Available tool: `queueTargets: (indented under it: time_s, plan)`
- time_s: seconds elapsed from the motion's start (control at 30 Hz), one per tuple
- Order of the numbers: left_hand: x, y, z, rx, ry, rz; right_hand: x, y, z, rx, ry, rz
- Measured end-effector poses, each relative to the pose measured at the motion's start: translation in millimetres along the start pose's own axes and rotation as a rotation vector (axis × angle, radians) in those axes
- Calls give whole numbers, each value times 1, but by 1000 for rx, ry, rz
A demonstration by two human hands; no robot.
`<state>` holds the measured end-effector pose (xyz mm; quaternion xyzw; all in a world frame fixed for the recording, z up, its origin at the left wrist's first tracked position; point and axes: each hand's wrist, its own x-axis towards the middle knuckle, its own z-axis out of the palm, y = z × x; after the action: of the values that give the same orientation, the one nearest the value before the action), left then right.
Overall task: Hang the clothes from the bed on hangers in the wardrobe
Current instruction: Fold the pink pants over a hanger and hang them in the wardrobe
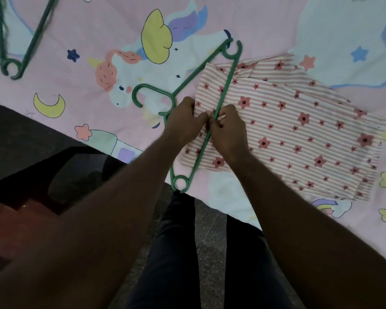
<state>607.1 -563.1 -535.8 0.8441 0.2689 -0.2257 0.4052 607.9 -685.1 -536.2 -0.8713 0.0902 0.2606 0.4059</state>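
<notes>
i see the striped garment [299,130], pink and white with red flowers, lying flat on the bed [98,30], its near edge close to the bed's edge. a green hanger [223,90] lies across the garment's left end. its long bar sits on the cloth, while its hook rests on the sheet just left of the garment. my left hand [185,121] and right hand [228,130] meet at the garment's left edge, one on each side of the bar. both have their fingers curled in and are pinching the bunched cloth right where the bar crosses it. i cannot tell whether the fingers also catch the bar itself. a second green hanger [16,45] lies on the sheet well apart from the garment, far to its upper left and partly out of view. below the garment, past the bed's edge, my legs in dark trousers [176,253] stand on a dark speckled floor [210,241].
</notes>
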Motion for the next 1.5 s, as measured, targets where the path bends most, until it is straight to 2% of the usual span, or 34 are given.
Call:
queueTargets:
  time_s: [0.17,0.4,0.57,1.03,1.13,1.2,1.27,1.37,1.43,1.5]
  plan:
    - [2,-2,-2,-46,47,133,10,-3,-5,-17,41,-25]
    - [2,-5,-3,-48,11,104,20,-13,-7,10,41,-11]
    - [-2,-6,0,13,154,99,20,-13,-8,-14,43,-4]
    - [-22,10,9,-208,251,203,20,-1,-25,-36,21,44]
    - [-26,17,11,-234,275,208,19,-2,-34,2,61,46]
    - [-34,28,15,-238,302,256,18,-9,-47,138,116,66]
    - [-43,42,23,-232,244,342,17,-18,-59,291,66,97]
    - [-55,56,34,-142,50,406,18,-19,-70,280,-19,113]
    - [-53,50,32,-196,128,297,24,-14,-77,206,-2,124]
    - [-44,32,17,-268,373,9,27,-11,-83,128,-21,107]
